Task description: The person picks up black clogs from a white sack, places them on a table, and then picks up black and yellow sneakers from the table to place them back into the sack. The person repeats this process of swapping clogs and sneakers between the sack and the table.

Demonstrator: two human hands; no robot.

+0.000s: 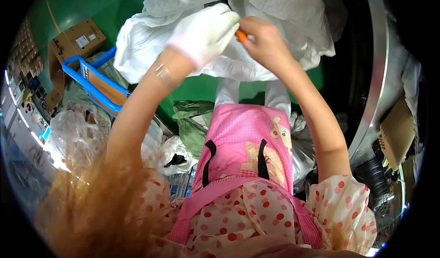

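Right hand [265, 41]: bare, somewhat blurred, fingers curled closed about a small object. Held: one small orange object [241, 36], its end protruding between the hands toward the left; exact kind not discernible.

Left hand [207, 34]: in a white knit glove, back of the hand uppermost, fingers bent, set just beside the right hand. Whether it has hold of anything cannot be told; its palm and fingertips are hidden.

White fabric [238, 64]: one large piece, puckered and loosely folded, spread beneath and beyond both hands, its near edge hanging above the person's lower legs. The orange object is over its middle part.

Apron [229, 127]: pink gingham, with a bear motif and two black straps [262, 159]; worn over a cream blouse [229, 214] with red and pink dots. White trousers [228, 93] show past the apron's far edge.

To the left: a blue tubular frame [91, 90] around a brown panel; beyond it, an open cardboard box [75, 42] bearing white labels. Nearer, a clear plastic bag [78, 132], crumpled. Between this and the apron, a green bag [192, 127] and a white bag [167, 150] with a black patch.

To the right: a curved-looking metal edge [376, 74] and a tan cardboard piece [398, 132].

Underfoot: green floor [123, 3], with a yellow line at the far left.
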